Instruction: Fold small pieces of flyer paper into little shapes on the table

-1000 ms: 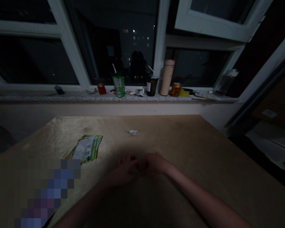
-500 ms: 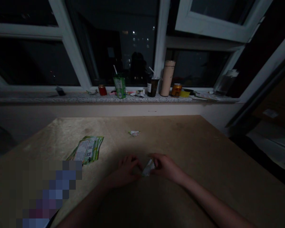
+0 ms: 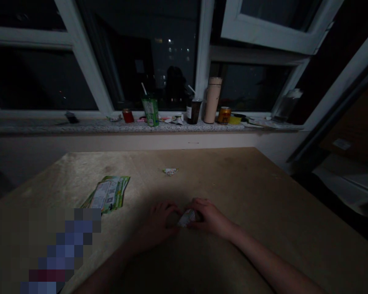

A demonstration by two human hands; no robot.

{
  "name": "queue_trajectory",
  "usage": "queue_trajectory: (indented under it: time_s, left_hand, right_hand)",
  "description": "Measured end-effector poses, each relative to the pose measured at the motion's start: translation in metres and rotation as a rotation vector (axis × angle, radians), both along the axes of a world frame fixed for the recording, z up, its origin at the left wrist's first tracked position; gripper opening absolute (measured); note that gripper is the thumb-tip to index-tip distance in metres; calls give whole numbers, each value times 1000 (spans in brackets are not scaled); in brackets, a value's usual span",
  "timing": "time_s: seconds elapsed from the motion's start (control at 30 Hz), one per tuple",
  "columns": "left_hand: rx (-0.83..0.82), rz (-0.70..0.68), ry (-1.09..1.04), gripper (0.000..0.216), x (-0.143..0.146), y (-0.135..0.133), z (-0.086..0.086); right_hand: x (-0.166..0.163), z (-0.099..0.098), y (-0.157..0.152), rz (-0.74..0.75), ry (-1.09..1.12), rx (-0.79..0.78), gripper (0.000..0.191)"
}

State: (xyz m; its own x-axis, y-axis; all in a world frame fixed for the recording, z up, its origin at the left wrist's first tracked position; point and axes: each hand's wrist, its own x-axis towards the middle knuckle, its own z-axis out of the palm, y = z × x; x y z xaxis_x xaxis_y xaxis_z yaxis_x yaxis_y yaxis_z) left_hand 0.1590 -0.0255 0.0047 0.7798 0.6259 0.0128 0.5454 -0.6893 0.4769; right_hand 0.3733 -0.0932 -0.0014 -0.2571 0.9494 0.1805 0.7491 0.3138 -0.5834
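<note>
A small folded piece of printed paper [image 3: 186,218], whitish with colored marks, is between my two hands low over the tabletop. My right hand [image 3: 211,216] has its thumb and fingers closed on the right side of the paper. On the opposite side, my left hand [image 3: 162,220] curves its thumb and index finger around the paper's left corner; dim light makes the exact contact hard to see. Farther up the table lies a small triangular folded paper [image 3: 170,171], green and white. To the left rests a small stack of green printed leaflets [image 3: 116,194].
The tan table [image 3: 233,175] reaches a stone windowsill [image 3: 171,128]. On the sill stand a green cup [image 3: 151,110] with a straw, a dark drink cup [image 3: 194,111], a pinkish flask [image 3: 213,100], a gold can [image 3: 224,115] and a red jar [image 3: 128,115]. A blurred-out patch covers the lower left.
The folded paper has turned and shows a more compact, triangle-like outline. My right fingers have shifted slightly around it. The whole view has moved a little.
</note>
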Motion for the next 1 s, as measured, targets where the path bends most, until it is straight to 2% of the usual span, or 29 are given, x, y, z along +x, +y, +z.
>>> queue_trajectory:
  time_s: [0.17,0.47,0.67,1.0]
  left_hand:
    - [15,-3,-43,54,0,-3,-2]
    - [-141,-44,-203,40,-7,1,-9]
    - [-65,-53,-158,34,-4,2,-9]
    - [-129,-60,-142,41,-7,8,-15]
  right_hand:
    - [-3,-3,0,14,38,30,44]
    - [-7,-2,-3,38,125,70,42]
    - [-8,-1,-4,71,141,113,42]
    - [-10,0,-7,119,235,49,48]
